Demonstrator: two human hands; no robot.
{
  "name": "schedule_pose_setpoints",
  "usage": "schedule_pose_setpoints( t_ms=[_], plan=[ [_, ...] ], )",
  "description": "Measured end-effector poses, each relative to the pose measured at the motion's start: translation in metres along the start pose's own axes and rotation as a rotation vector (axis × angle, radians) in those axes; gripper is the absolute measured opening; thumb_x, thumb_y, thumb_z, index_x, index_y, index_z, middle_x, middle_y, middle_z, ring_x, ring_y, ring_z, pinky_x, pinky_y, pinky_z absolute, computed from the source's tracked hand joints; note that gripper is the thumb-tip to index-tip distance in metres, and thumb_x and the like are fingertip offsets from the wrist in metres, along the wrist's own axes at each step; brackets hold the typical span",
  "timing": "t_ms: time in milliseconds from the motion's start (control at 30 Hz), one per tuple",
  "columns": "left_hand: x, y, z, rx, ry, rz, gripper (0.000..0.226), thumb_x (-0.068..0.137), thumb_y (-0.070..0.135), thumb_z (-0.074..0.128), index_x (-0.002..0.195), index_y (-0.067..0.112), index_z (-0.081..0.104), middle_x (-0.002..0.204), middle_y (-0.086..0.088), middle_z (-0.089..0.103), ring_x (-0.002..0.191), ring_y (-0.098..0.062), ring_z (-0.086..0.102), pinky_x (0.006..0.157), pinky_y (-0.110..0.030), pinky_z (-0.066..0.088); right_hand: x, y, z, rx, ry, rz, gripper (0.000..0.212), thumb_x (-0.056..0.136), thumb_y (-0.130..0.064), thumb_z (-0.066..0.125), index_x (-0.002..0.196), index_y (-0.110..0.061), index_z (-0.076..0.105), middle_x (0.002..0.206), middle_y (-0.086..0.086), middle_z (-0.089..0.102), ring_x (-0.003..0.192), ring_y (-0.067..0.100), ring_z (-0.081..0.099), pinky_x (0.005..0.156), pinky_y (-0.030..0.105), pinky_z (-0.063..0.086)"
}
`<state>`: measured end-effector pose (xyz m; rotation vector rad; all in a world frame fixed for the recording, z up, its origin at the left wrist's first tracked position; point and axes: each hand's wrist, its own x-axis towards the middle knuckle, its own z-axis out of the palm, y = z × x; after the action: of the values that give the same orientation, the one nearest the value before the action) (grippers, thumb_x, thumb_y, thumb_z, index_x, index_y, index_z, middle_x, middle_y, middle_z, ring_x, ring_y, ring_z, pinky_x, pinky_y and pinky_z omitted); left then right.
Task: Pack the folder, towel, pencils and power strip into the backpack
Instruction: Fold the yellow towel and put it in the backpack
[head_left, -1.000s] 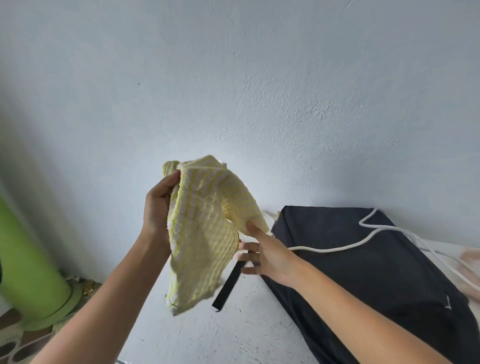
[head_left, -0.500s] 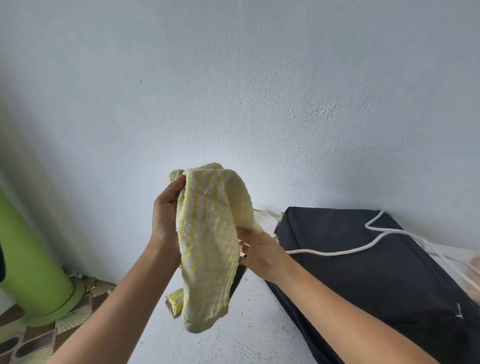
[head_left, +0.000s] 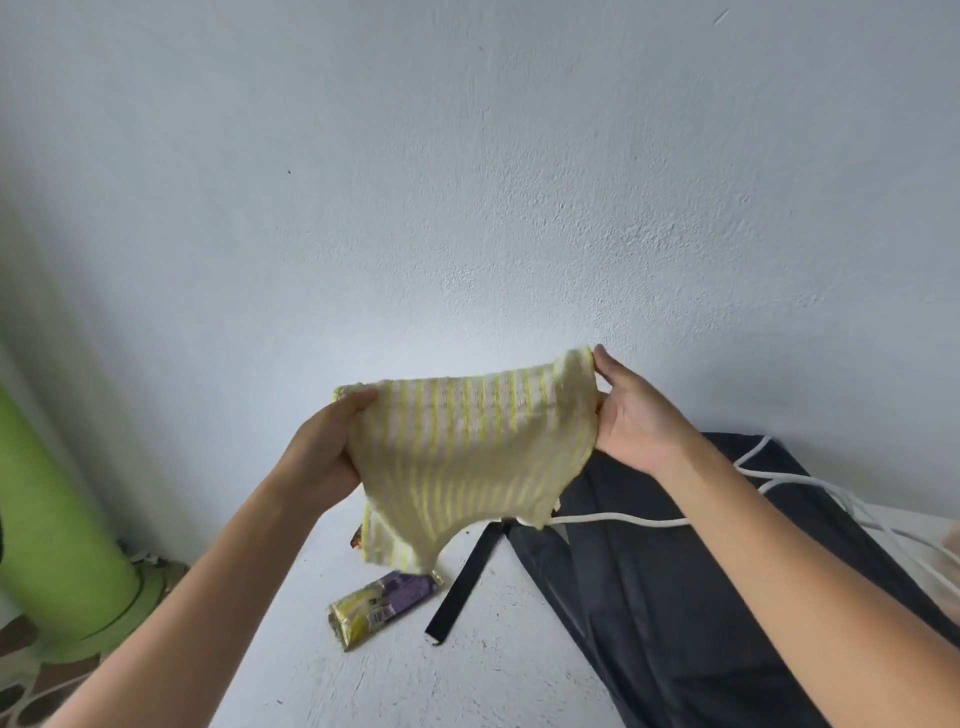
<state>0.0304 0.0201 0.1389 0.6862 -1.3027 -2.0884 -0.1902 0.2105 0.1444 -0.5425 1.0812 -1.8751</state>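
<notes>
Holding the towel (head_left: 467, 457) up in the air, that's the picture: the left hand (head_left: 322, 457) pinches one top corner, the right hand (head_left: 631, 421) pinches the other, and the yellow-striped cloth hangs spread between them above the worktop (head_left: 363, 675). It is not in the backpack (head_left: 675, 597), which lies flat and dark just to the right, one black strap (head_left: 462, 582) trailing off its edge. A white cord (head_left: 623, 519) runs across the top of the bag; whether it belongs to the power strip cannot be told. A small yellow-and-purple packet (head_left: 382, 608) sits on the worktop under the towel. No folder or pencils in view. On this evidence the towel step is under way and unfinished, probably a fold before stowing, and the other items cannot be accounted for. A green cylinder (head_left: 52, 519) stands far left.
</notes>
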Motion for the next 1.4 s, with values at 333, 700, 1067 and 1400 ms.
schedule_pose_setpoints(
  t_ms=[333, 700, 1067, 1400],
  plan=[
    [0.002, 0.025, -0.011, 0.315, -0.053, 0.088, 0.019, 0.091, 0.008, 0.056, 0.103, -0.003, 0.066, 0.095, -0.013, 0.069, 0.083, -0.023, 0.068, 0.069, -0.036, 0.057, -0.007, -0.024, 0.003, -0.531, 0.222, -0.229, 0.055, 0.074, 0.007, 0.073, 0.121, -0.018, 0.059, 0.091, 0.018, 0.065, 0.074, 0.021, 0.064, 0.074, 0.037, 0.052],
    [-0.008, 0.044, -0.01, 0.245, 0.047, 0.229, 0.043, 0.08, -0.007, 0.067, 0.117, 0.005, 0.05, 0.091, -0.013, 0.065, 0.074, -0.023, 0.065, 0.067, -0.033, 0.053, -0.024, -0.055, 0.007, -0.345, 0.137, -0.248, 0.048, 0.077, 0.02, 0.058, 0.114, -0.011, 0.059, 0.081, 0.011, 0.064, 0.076, 0.022, 0.063, 0.074, 0.036, 0.052],
    [-0.011, 0.05, -0.004, 0.724, 0.224, 0.655, 0.013, 0.082, 0.012, 0.074, 0.075, 0.023, 0.069, 0.068, 0.003, 0.067, 0.071, -0.018, 0.06, 0.073, -0.034, 0.048, -0.026, -0.059, 0.007, -0.869, 0.36, -0.562, 0.01, 0.087, -0.011, 0.067, 0.078, -0.014, 0.065, 0.077, 0.004, 0.06, 0.078, 0.018, 0.055, 0.08, 0.038, 0.05],
    [-0.033, 0.041, 0.071, -0.052, 0.476, 0.996, 0.015, 0.084, 0.011, 0.039, 0.079, 0.023, 0.046, 0.077, 0.01, 0.043, 0.065, 0.001, 0.041, 0.065, -0.015, 0.035, -0.032, -0.023, 0.076, -0.246, 0.53, -1.15, 0.016, 0.088, -0.007, 0.048, 0.086, -0.023, 0.052, 0.083, -0.003, 0.05, 0.077, 0.01, 0.047, 0.074, 0.022, 0.04]
  ],
)
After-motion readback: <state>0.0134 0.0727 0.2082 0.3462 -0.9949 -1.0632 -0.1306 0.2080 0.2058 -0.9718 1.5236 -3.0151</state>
